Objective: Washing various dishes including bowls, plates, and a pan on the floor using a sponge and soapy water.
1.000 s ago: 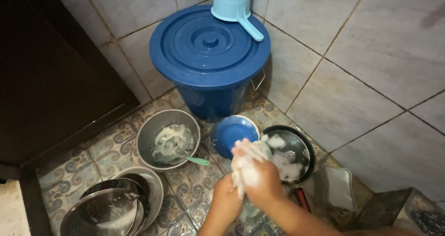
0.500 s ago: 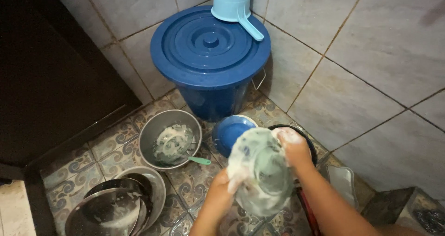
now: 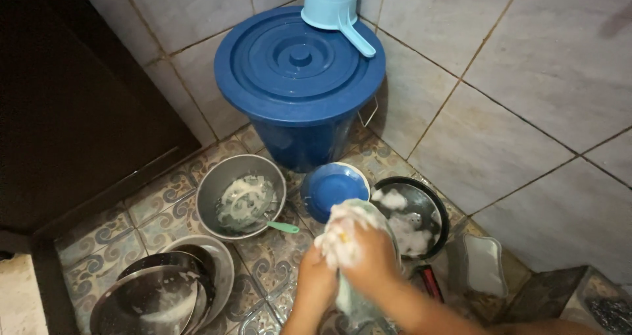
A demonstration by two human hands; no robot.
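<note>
So both my hands are wrapped around this soapy glass jar (image 3: 359, 269), which sits right in front of the big blue bucket (image 3: 299, 91), a bit toward me. My right hand (image 3: 359, 249) is clamped over the top of it, fingers curled shut and totally coated in white foam, with something yellowish peeking out between them, can't tell what exactly. My left hand (image 3: 316, 279) grips the jar's side from below. The glass looks greenish and see-through under all that lather.

Closest to the bucket, just in front of its base, there's a round blue plastic bowl (image 3: 332, 187) leaning on its edge. Right of that, a dark round pan (image 3: 415, 216) holds clumps of suds. Left of the blue bowl, still in front of the bucket, a shiny steel bowl (image 3: 240, 197) has foamy water and a spoon with a green handle (image 3: 280, 227) sticking out over the rim. Further from the bucket, down toward the left, a stack of steel plates and pans (image 3: 164, 289) sits with soap smears on it.

On the bucket's ridged lid stands a light blue plastic dipper (image 3: 332, 9). The floor has patterned tiles (image 3: 164, 190), the wall behind the bucket plain grey ones (image 3: 513, 78).
</note>
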